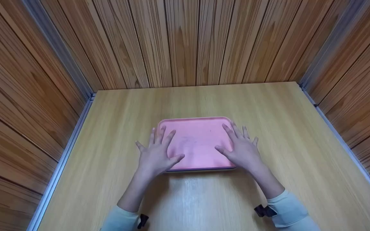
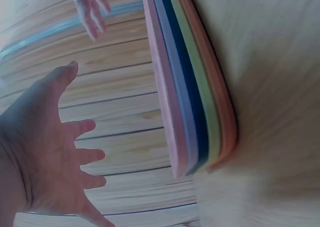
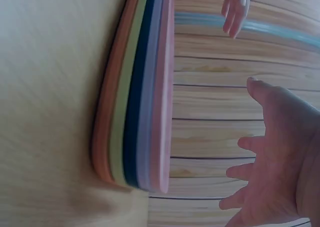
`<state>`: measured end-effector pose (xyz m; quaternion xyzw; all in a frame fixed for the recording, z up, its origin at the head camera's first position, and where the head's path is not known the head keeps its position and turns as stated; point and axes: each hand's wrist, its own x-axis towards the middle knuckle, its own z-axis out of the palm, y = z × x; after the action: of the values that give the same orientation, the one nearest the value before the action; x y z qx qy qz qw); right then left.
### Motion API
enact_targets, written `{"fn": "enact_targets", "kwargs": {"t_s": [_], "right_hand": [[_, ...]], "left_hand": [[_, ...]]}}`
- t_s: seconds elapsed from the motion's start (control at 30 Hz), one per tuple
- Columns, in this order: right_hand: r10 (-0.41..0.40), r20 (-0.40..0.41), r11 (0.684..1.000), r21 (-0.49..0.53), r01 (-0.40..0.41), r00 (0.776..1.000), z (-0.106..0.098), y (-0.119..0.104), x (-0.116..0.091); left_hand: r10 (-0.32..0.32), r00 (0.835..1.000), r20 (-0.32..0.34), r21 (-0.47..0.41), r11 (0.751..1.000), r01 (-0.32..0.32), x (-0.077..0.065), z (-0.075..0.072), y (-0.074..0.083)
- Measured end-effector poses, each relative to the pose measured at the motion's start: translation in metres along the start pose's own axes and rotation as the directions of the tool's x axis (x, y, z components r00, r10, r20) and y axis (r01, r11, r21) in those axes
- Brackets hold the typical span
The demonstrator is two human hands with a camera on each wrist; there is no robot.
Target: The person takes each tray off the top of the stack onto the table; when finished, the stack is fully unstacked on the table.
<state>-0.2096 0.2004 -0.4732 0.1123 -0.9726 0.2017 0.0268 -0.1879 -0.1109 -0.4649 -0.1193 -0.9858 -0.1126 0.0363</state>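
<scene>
A stack of several trays lies on the table, the pink tray (image 1: 201, 141) on top. Below it, the left wrist view shows the edges of a lavender tray (image 2: 176, 77), a dark blue tray (image 2: 187, 77), a yellow-green tray (image 2: 201, 77) and an orange tray (image 2: 217, 97) at the bottom. My left hand (image 1: 156, 155) hovers over the stack's left side, fingers spread. Over the right side, my right hand (image 1: 242, 150) is likewise spread. Both wrist views show a gap between each palm and the trays; neither hand holds anything.
Wood-panelled walls (image 1: 185, 45) enclose the light wooden table (image 1: 114, 128) at the back and both sides. Metal strips (image 1: 61, 166) run along the side edges. Pale blue sleeves (image 1: 289, 208) with dark bows cover the forearms.
</scene>
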Motion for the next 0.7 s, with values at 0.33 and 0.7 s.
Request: {"fn": "enact_targets", "kwargs": {"t_s": [0.33, 0.7], "right_hand": [[0.072, 0.061, 0.995, 0.061, -0.076, 0.996, 0.013, 0.023, 0.005], [0.145, 0.104, 0.976, 0.147, -0.159, 0.984, 0.025, 0.041, 0.009]], "left_hand": [[-0.057, 0.998, 0.041, -0.078, 0.995, 0.060, 0.005, 0.016, -0.021], [-0.149, 0.982, 0.119, -0.161, 0.973, 0.167, 0.006, 0.030, -0.036]]}}
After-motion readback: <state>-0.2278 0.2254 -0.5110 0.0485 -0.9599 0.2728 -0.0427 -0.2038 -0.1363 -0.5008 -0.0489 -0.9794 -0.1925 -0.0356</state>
